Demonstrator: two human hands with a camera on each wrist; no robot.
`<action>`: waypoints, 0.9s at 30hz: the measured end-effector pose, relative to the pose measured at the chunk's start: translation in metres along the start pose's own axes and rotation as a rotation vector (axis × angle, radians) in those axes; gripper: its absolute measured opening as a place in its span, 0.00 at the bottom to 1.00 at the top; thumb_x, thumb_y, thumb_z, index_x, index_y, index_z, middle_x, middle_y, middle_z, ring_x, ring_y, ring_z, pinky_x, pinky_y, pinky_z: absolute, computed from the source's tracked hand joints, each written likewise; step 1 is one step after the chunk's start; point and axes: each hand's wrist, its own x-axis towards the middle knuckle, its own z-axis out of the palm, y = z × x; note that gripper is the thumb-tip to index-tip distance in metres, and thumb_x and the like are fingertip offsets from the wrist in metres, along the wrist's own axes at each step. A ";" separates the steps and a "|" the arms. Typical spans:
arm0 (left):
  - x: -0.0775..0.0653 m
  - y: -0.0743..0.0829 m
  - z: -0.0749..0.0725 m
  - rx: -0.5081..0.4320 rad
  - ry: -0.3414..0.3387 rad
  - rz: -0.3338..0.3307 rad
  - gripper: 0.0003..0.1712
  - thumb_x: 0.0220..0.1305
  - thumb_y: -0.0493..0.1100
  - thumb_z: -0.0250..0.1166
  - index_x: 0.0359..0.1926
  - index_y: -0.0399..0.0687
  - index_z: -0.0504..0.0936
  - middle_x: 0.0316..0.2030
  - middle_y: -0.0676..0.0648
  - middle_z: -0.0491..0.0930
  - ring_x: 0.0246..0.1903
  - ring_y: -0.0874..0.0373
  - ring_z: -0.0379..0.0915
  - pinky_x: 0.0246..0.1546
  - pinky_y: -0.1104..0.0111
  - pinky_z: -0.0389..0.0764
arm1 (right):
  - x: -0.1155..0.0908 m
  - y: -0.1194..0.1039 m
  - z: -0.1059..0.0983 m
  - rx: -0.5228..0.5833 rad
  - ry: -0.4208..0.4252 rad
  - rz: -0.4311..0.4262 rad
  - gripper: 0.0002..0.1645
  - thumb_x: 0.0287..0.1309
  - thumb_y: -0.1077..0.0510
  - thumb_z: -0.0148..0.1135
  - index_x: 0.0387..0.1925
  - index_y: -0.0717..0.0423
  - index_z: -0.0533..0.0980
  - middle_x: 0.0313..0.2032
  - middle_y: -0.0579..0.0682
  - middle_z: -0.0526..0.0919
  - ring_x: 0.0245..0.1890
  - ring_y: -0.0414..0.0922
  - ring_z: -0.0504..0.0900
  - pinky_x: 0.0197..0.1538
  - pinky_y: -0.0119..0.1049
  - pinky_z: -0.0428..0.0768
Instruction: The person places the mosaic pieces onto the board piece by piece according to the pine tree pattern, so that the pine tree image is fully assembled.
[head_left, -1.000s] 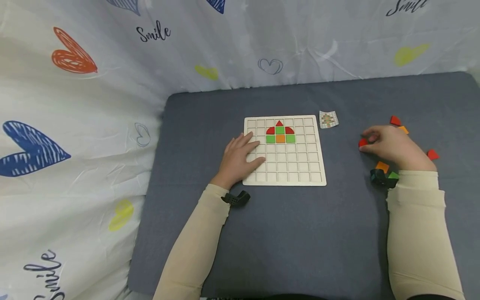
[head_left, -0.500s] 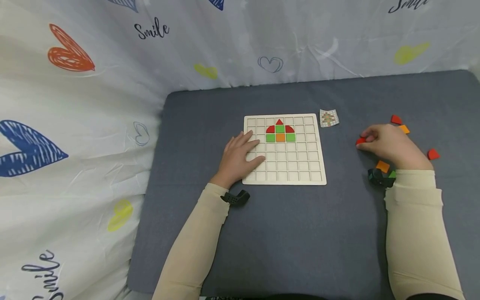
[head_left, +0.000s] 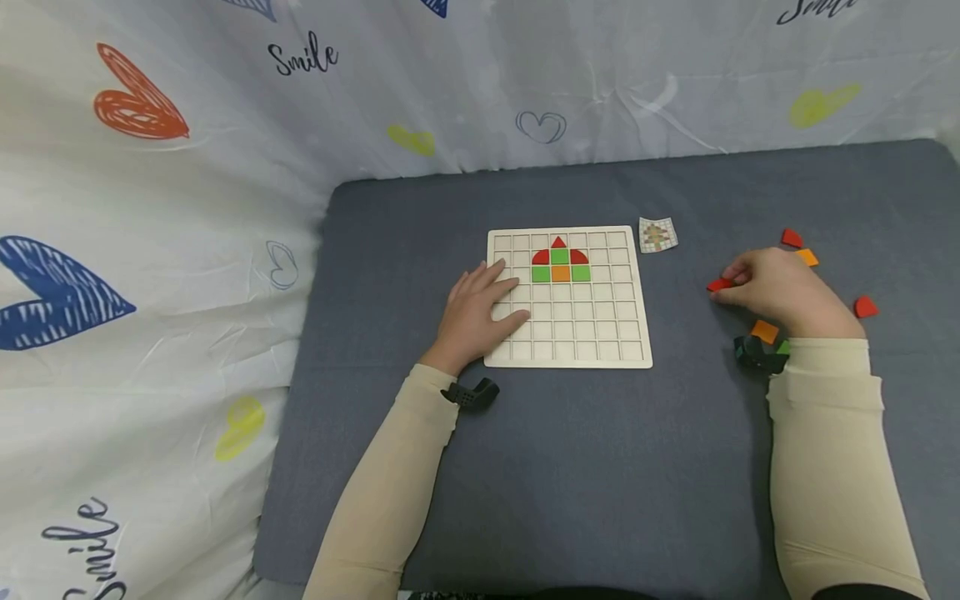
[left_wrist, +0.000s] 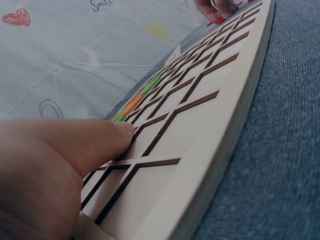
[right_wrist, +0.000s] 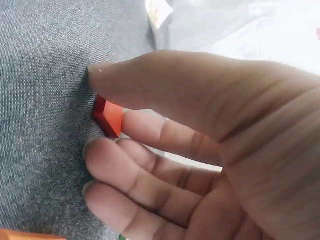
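A pale wooden grid board lies on the table, with red, green and orange tiles set in its upper cells. My left hand rests across the board's left edge with fingers straight and spread; in the left wrist view the thumb lies over the grid. Off to the right of the board, my right hand pinches a red tile between thumb and fingers, low over the cloth. Part of that tile is hidden behind the thumb.
A small printed card lies beside the board's upper right corner. Around the right hand are loose tiles: a red one, another red one, an orange one and a partly hidden green one. A patterned curtain hangs behind the table.
My right hand has shifted slightly left with the red tile, which now appears flatter and pokes further out from the fingertips. The left hand stays in place on the board.
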 end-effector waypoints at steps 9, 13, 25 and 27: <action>0.000 -0.001 -0.001 0.005 0.001 -0.004 0.35 0.71 0.61 0.67 0.74 0.55 0.77 0.81 0.50 0.58 0.83 0.52 0.44 0.83 0.54 0.40 | 0.003 -0.004 0.001 -0.015 -0.004 -0.024 0.20 0.62 0.53 0.72 0.40 0.69 0.83 0.36 0.61 0.86 0.34 0.55 0.80 0.31 0.40 0.77; 0.000 0.000 -0.002 0.003 0.003 -0.005 0.35 0.70 0.60 0.68 0.73 0.54 0.77 0.81 0.50 0.58 0.83 0.51 0.44 0.83 0.54 0.40 | 0.002 -0.005 0.004 -0.032 0.020 -0.025 0.21 0.62 0.49 0.72 0.37 0.67 0.83 0.34 0.60 0.85 0.32 0.54 0.79 0.30 0.40 0.75; 0.001 0.001 0.000 0.006 -0.001 -0.001 0.36 0.70 0.61 0.67 0.73 0.53 0.77 0.81 0.50 0.58 0.83 0.51 0.44 0.83 0.53 0.40 | 0.002 -0.008 0.008 -0.030 0.020 0.029 0.21 0.60 0.48 0.73 0.31 0.65 0.82 0.24 0.54 0.81 0.25 0.52 0.76 0.24 0.41 0.73; 0.001 0.001 0.000 0.002 0.000 -0.003 0.36 0.70 0.61 0.67 0.73 0.53 0.77 0.81 0.50 0.58 0.83 0.51 0.44 0.83 0.54 0.40 | 0.002 -0.009 0.008 -0.031 0.019 0.020 0.21 0.59 0.48 0.74 0.32 0.65 0.83 0.24 0.54 0.81 0.25 0.52 0.76 0.24 0.41 0.73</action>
